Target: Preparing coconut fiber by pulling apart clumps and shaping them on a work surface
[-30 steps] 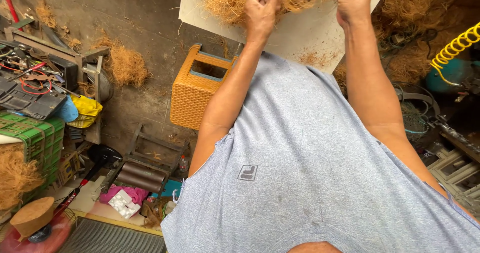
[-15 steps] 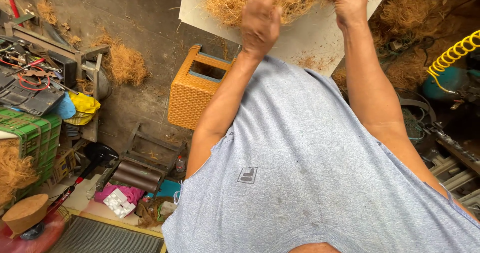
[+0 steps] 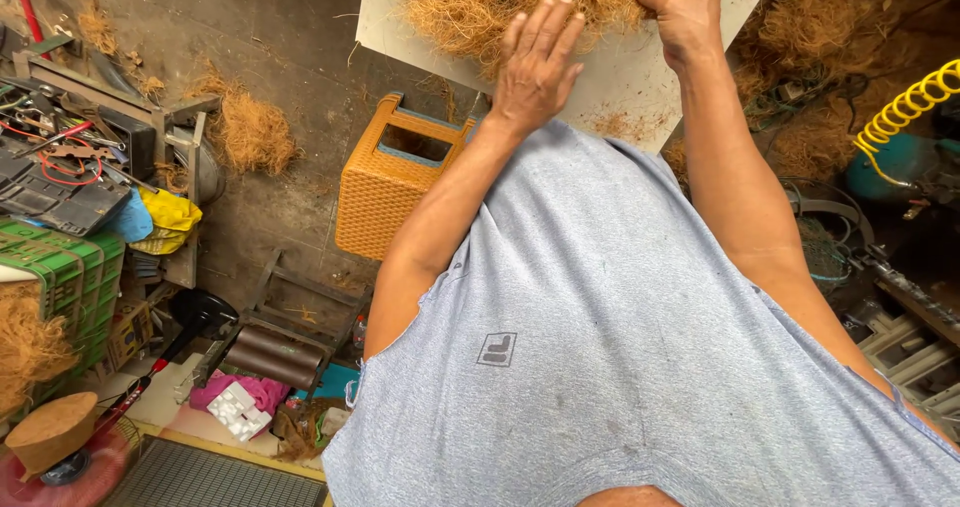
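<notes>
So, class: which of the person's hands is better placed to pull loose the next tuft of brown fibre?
Probably the right hand: its fingers curl into the fibre pile on the white board. The left hand lies open and flat at its edge.

Fibre pile (image 3: 520, 2) and pale board (image 3: 620, 77) cut off at top edge, perhaps extending further.

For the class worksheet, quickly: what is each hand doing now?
Left hand: open, fingers flat on the fibre pile.
Right hand: closed, gripping the fibre pile.

Bright even daylight, soft shadows (no glare), sharp focus, wide-angle stretch at edges
</notes>
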